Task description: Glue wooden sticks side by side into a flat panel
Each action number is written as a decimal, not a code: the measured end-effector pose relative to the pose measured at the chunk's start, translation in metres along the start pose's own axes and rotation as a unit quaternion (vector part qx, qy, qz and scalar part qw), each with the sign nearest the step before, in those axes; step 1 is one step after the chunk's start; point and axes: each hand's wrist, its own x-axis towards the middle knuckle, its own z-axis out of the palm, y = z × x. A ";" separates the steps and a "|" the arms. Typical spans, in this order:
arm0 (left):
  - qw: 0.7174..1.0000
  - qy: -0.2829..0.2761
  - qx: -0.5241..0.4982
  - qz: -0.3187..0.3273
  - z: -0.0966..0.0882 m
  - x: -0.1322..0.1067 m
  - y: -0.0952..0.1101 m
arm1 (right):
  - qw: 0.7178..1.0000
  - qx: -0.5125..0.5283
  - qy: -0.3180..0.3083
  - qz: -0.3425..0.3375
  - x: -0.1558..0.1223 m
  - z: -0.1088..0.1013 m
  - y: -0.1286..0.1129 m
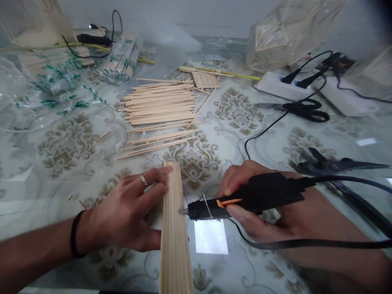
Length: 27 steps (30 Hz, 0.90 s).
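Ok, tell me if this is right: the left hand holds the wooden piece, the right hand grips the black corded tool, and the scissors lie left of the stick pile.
Not quite: the head view shows the scissors right of the stick pile, not left. The left hand holds the wooden piece, and the right hand grips the black corded tool.

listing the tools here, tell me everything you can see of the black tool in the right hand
The black tool has a plastic-looking body narrowing to a pointed, metal-looking tip. An orange part sits on its side, and a thin pale strand crosses its front. A black cord leaves its rear. The right hand grips it roughly level, pointing left; the tip is at the edge of the pale wooden strip, contact unclear.
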 end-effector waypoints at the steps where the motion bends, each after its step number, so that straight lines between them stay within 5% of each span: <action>1: 1.000 0.000 0.001 -0.002 0.000 0.000 0.000 | 1.000 0.000 -0.005 0.003 0.001 -0.001 -0.002; 21: 1.000 -0.007 -0.016 -0.016 0.001 -0.001 -0.001 | 0.993 0.039 -0.095 0.053 0.003 -0.019 0.005; 27: 0.999 -0.002 -0.031 -0.016 0.002 -0.002 -0.002 | 0.995 0.052 -0.069 0.044 0.006 -0.018 0.000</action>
